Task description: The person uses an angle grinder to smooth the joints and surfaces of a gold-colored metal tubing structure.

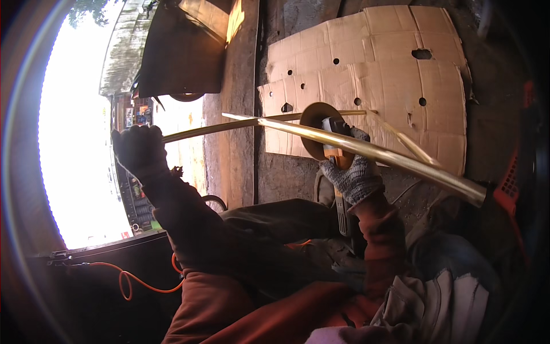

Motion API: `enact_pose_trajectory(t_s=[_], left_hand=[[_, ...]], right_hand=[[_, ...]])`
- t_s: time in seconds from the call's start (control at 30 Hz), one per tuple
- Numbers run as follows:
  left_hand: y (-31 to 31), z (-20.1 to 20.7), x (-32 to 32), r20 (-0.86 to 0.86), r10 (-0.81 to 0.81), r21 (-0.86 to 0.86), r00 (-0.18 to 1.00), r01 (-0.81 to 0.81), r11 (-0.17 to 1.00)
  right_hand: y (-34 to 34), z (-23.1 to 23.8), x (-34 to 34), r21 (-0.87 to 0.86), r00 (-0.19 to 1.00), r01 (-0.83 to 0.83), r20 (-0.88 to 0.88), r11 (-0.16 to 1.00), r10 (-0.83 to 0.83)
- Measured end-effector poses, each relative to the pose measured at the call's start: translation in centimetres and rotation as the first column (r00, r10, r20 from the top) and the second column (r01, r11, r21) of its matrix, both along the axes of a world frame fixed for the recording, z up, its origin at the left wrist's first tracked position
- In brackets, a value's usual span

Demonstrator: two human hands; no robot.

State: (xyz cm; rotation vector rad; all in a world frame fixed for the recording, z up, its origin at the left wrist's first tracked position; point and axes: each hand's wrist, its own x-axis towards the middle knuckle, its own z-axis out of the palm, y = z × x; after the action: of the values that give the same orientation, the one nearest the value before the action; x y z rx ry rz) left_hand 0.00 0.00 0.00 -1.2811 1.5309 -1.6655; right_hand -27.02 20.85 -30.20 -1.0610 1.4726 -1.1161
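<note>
My left hand (140,150), a dark gloved fist at the left, is closed round the end of a thin brass-coloured tube (220,127). My right hand (358,176), in a grey knit glove, grips an angle grinder (338,156) with an orange and dark body. The grinder's large brown disc (313,117) overlaps the thin tube; I cannot tell whether they touch. A thicker shiny brass-coloured tube (389,153) slants across in front of the grinder and hides part of it. Another brass-coloured piece (409,143) runs diagonally behind the thick tube.
Flattened cardboard (389,74) with several holes covers the ground ahead. A wooden beam (232,155) runs along its left side, near a dark panel (180,57). An orange cord (129,284) loops at lower left. A red perforated plastic item (507,183) stands at the right.
</note>
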Motion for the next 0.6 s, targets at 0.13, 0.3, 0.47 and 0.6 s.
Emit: enact_pose_trajectory(t_s=[0.13, 0.3, 0.47, 0.6], left_hand=[[0.2, 0.1, -0.4, -0.016, -0.004, 0.036, 1.0, 0.005, 0.999], [0.2, 0.2, 1.4, 0.103, 0.052, 0.1, 0.993, -0.063, 0.993], [0.0, -0.6, 1.2, 0.065, 0.088, 0.157, 0.994, -0.098, 0.983], [-0.2, -0.2, 1.6, 0.1, 0.095, 0.122, 0.99, -0.107, 0.987]], right_hand=[[-5.5, 1.6, -0.3, -0.058, 0.986, 0.03, 0.168, 0.998, -0.019], [-5.2, 3.5, 2.0, -0.223, 0.994, 0.026, 0.113, 0.975, 0.0], [-5.4, 0.0, -0.3, 0.08, 0.99, 0.019, 0.14, 0.997, -0.03], [-5.4, 0.7, -0.1, -0.053, 0.989, 0.067, 0.138, 0.996, -0.059]])
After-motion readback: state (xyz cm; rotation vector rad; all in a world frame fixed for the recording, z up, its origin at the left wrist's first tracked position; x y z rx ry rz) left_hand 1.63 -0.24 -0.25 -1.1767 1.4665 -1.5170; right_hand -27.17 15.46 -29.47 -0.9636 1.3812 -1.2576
